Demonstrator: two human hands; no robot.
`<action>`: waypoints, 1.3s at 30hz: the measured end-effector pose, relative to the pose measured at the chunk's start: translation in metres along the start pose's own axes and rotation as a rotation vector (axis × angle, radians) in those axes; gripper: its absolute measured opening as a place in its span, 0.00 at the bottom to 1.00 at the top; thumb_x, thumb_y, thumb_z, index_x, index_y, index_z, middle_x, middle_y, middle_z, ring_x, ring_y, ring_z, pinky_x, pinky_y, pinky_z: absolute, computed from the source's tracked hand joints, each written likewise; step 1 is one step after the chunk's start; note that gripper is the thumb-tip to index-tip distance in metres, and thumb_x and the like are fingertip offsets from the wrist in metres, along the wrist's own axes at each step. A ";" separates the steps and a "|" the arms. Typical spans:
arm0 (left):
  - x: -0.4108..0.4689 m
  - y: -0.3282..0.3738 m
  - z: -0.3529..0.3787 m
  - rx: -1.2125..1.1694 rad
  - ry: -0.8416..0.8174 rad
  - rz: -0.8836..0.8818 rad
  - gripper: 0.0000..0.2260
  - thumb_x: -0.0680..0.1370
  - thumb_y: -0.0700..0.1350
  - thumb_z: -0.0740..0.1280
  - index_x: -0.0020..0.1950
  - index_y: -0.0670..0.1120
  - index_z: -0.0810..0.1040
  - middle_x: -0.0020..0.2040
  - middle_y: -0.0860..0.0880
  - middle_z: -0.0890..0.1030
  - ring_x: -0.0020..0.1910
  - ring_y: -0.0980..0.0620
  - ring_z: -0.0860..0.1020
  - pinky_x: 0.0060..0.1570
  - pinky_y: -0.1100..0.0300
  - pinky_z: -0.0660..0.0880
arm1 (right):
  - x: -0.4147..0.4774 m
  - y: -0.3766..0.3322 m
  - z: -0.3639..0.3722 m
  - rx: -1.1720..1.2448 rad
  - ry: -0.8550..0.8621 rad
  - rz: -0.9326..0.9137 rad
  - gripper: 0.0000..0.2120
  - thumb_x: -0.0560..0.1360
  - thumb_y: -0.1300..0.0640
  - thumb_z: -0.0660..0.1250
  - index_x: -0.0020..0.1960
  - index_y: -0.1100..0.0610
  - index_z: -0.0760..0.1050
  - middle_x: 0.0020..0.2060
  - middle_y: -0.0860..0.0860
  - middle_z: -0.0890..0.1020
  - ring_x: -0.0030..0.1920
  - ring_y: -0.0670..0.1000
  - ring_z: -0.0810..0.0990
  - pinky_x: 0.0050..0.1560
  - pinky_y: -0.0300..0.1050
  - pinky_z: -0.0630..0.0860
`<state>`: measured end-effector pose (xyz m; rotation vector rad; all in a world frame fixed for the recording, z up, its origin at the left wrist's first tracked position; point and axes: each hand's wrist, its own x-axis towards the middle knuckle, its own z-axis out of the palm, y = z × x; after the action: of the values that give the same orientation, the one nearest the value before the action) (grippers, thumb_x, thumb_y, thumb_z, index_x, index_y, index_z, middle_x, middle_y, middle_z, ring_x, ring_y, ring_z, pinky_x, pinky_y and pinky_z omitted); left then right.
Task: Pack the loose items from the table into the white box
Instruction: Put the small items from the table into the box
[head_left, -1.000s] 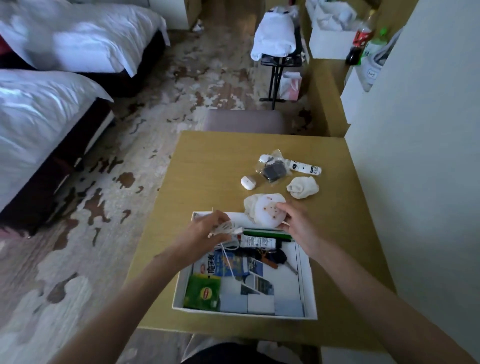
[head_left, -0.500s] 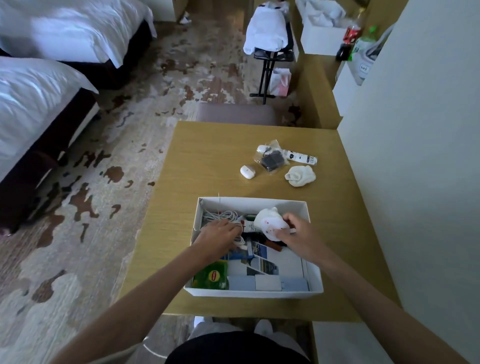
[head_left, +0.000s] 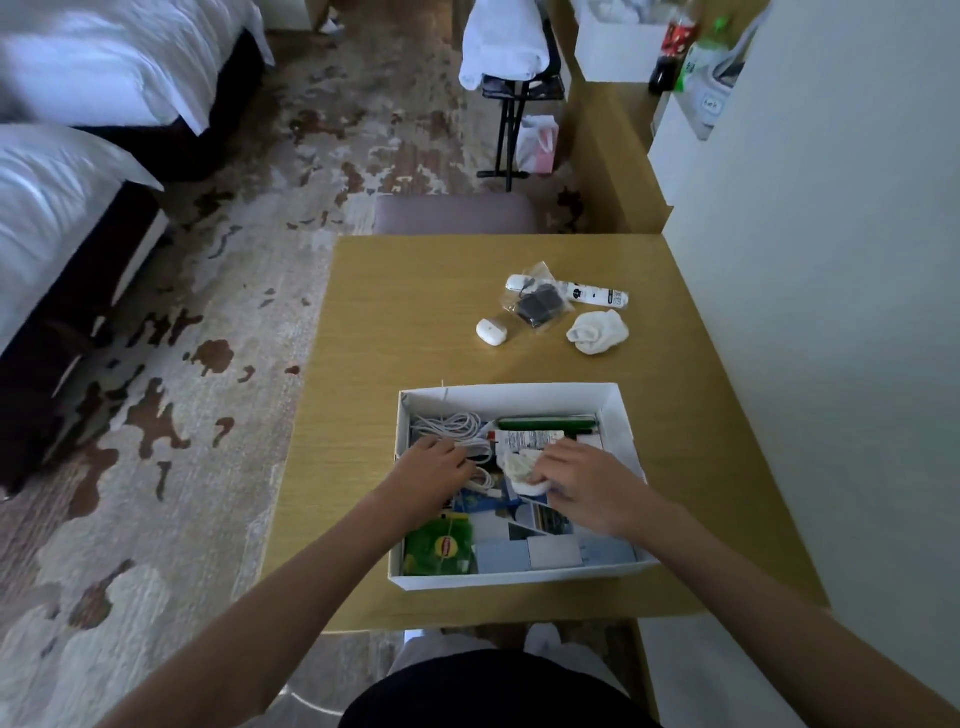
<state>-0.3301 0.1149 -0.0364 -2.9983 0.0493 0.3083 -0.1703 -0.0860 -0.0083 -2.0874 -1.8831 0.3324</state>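
Inside the white box (head_left: 509, 397), a white bundle (head_left: 519, 467) is pinched by the curled right hand (head_left: 584, 483). The left hand (head_left: 436, 462) is laid over the coiled cable (head_left: 452, 423), its grip not discernible. If released carelessly, the springy coil could be flung over the rim. A rolled sock (head_left: 597, 332) is left on the desk (head_left: 405, 312) beyond both hands.

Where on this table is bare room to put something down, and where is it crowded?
Free: the left strip of the table beside the white box, and the band between its far wall and the loose items. Crowded: far right, around earbud case, clear bag, tube and rolled sock; inside the box, left hand on cable, right hand gripping cloth bundle.
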 end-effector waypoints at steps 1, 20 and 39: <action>-0.001 -0.002 0.000 0.001 -0.004 0.022 0.22 0.71 0.40 0.69 0.64 0.46 0.72 0.62 0.45 0.76 0.60 0.45 0.73 0.63 0.49 0.69 | 0.001 -0.001 0.001 -0.057 -0.029 -0.053 0.09 0.72 0.61 0.68 0.52 0.55 0.79 0.49 0.49 0.80 0.51 0.49 0.74 0.49 0.43 0.73; -0.059 -0.039 -0.026 -0.454 0.438 -0.315 0.10 0.75 0.36 0.66 0.51 0.46 0.81 0.57 0.47 0.81 0.58 0.45 0.76 0.48 0.51 0.78 | 0.055 -0.068 0.042 0.323 -0.420 -0.187 0.23 0.69 0.72 0.64 0.61 0.59 0.79 0.62 0.54 0.79 0.62 0.54 0.74 0.65 0.50 0.70; 0.065 -0.037 -0.075 -0.671 0.515 -0.459 0.10 0.77 0.39 0.61 0.50 0.50 0.80 0.54 0.53 0.79 0.58 0.54 0.72 0.41 0.56 0.75 | 0.064 0.076 -0.064 0.574 0.449 0.390 0.11 0.76 0.68 0.64 0.52 0.57 0.80 0.47 0.48 0.83 0.49 0.43 0.80 0.51 0.36 0.76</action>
<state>-0.2499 0.1406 0.0273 -3.4872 -0.8322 -0.6159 -0.0690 -0.0339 0.0244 -1.8992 -0.9764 0.3928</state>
